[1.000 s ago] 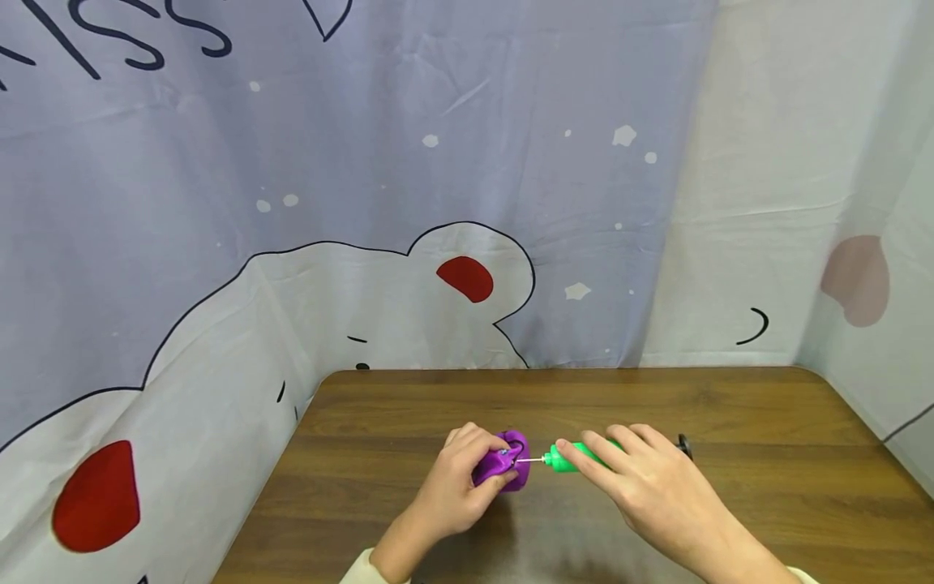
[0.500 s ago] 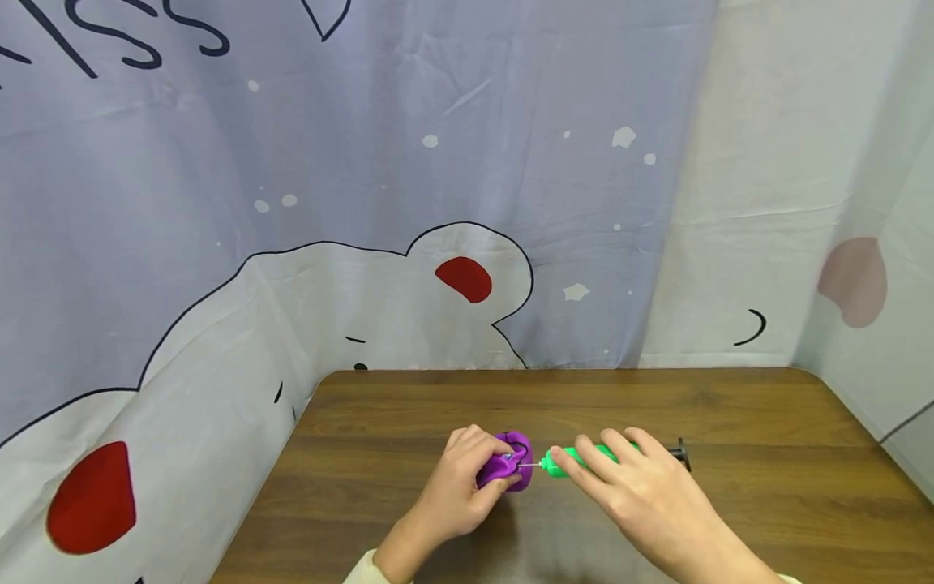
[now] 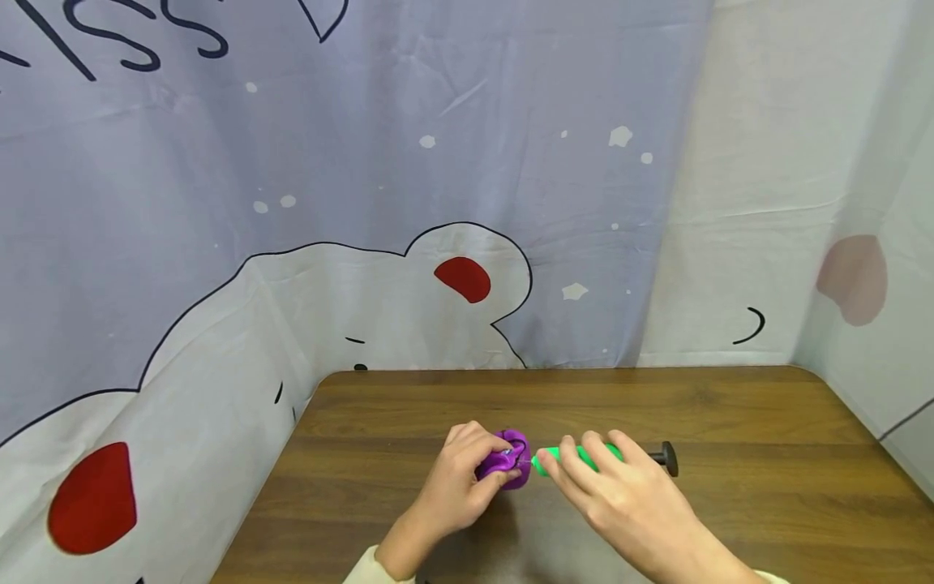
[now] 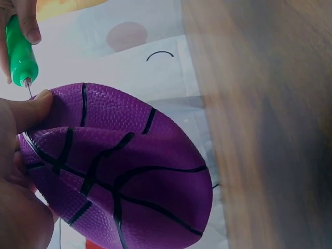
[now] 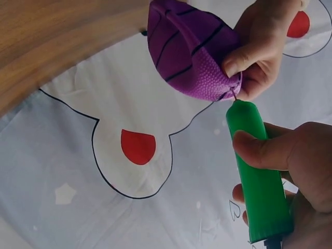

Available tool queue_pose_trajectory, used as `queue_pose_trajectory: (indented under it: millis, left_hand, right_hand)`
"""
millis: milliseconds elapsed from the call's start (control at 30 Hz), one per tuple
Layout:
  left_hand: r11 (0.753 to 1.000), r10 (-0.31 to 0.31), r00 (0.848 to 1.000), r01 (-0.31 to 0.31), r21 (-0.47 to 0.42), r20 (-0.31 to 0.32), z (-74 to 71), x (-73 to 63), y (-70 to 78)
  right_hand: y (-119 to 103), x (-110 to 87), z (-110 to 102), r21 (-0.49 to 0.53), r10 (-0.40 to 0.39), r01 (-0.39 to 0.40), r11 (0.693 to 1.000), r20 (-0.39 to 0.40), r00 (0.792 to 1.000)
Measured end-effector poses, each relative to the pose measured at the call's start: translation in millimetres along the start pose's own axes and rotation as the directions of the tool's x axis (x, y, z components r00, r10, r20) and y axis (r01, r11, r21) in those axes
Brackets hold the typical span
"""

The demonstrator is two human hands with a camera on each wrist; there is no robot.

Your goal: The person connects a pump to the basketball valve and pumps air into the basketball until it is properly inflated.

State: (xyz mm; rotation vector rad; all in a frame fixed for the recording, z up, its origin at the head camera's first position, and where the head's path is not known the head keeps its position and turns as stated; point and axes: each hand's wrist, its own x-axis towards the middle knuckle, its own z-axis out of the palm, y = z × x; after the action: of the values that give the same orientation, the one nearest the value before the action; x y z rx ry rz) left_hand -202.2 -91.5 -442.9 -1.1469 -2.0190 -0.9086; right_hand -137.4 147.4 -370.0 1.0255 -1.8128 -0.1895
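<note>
My left hand (image 3: 456, 487) pinches a soft, caved-in purple rubber ball (image 4: 161, 181) with black lines, thumb and fingers near its right end. The ball is folded inward, with a deep dent showing in the left wrist view. A green hand pump (image 5: 262, 192) is gripped in my right hand (image 3: 627, 507), thumb on one side and fingers on the other. Its thin metal needle (image 5: 234, 95) runs into the ball close beside my left thumb, and only a short length shows. A black pump handle (image 3: 666, 459) sticks out behind my right hand.
Both hands are over a brown wooden table (image 3: 379, 422). Behind it hangs a pale blue and white curtain (image 3: 328, 300) with cartoon bear shapes and red patches, which continues along the left and right sides.
My right hand has moved left with the pump, so the needle has gone deeper into the ball and the green tip is close to it. My left hand has stayed nearly still.
</note>
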Motion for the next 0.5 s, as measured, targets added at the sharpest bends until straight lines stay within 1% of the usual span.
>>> queue_pose_trajectory:
  millis: [167, 333, 500]
  left_hand:
    - [0.999, 0.032, 0.999, -0.032, 0.016, -0.001, 1.9, 2.5, -0.5]
    - [0.999, 0.039, 0.999, -0.039, 0.014, -0.004, 3.6, 3.0, 0.0]
    - [0.998, 0.047, 0.999, -0.048, 0.027, 0.007, 4.8, 3.6, -0.1]
  right_hand:
    - [-2.1, 0.5, 1.5, -0.038, -0.025, 0.025, 0.999, 0.009, 1.0]
    - [-4.9, 0.0, 3.3, -0.052, -0.029, 0.03, 0.998, 0.025, 0.999]
    - [-7.1, -1.1, 5.3, -0.067, -0.041, 0.043, 0.997, 0.03, 0.999]
